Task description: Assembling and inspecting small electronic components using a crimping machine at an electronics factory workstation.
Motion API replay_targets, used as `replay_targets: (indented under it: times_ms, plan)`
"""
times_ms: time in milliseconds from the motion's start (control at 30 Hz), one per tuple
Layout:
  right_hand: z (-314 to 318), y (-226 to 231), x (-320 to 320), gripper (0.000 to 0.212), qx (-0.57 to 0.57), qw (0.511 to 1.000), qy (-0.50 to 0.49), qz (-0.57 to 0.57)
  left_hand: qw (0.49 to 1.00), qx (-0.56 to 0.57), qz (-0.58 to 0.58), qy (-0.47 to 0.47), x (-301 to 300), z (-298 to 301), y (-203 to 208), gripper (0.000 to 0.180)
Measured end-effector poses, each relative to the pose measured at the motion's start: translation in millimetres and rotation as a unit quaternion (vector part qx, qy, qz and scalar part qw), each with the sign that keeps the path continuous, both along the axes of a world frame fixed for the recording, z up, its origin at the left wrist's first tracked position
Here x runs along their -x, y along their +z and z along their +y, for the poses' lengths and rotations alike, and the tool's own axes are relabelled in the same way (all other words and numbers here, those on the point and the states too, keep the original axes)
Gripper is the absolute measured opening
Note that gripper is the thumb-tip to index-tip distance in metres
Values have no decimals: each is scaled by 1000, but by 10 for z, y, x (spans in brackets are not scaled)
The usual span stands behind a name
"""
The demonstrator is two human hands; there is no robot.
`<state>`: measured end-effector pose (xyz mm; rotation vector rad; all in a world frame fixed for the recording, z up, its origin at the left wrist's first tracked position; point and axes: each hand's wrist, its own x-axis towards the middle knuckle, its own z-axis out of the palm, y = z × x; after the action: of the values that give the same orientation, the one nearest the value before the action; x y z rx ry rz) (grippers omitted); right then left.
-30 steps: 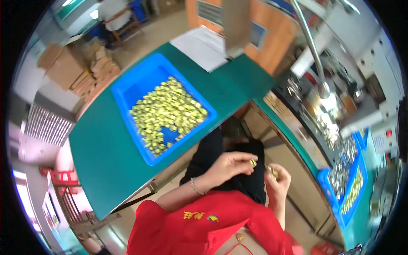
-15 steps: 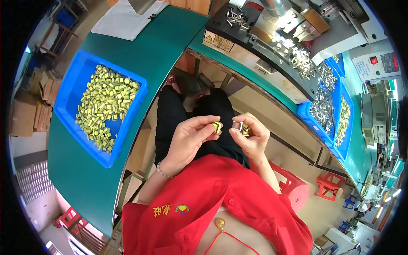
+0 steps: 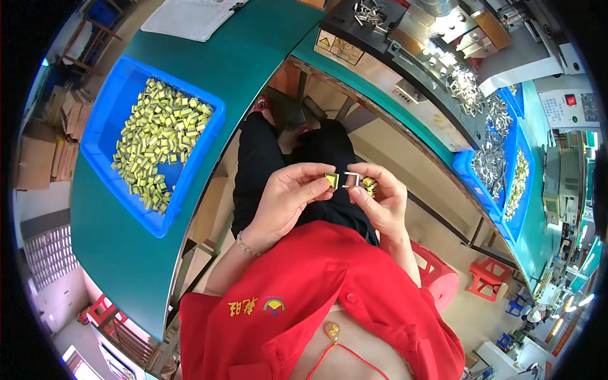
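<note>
Green table (image 3: 107, 266) carries a blue tray (image 3: 117, 114) and papers (image 3: 187, 18) (white).

Compared with half a second ago, left hand (image 3: 292, 199) is holding block (image 3: 331, 181) closer to clip (image 3: 357, 180), and block is now showing its yellow face rather than the striped edge. Right hand (image 3: 383, 201) is now pointing clip prongs left at block. Papers (image 3: 187, 18) are running further off the top; bin (image 3: 113, 106) is sitting slightly higher.
</note>
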<state>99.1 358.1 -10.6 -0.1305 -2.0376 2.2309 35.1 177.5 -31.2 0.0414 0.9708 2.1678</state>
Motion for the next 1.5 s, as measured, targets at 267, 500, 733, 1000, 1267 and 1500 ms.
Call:
replay_targets:
  times_ms: [267,500,733,1000,1267,1500]
  plan:
    - [33,-16,66,29,-73,993,45,87,1000,8,17,-3,-8,0,-21,24]
    - [50,-33,65,30,-87,991,50,93,999,26,27,27,-37,32,4,24]
    - [71,-47,74,31,-135,983,47,112,998,34,36,44,-75,56,-45,24]
    - [44,-60,78,31,-136,982,44,121,997,45,56,27,-80,58,-59,23]
    - [18,-117,82,32,-153,979,55,126,995,61,79,15,-41,70,-2,33]
    - [-42,-184,35,30,156,987,41,3,977,48,208,6,-13,81,20,46]
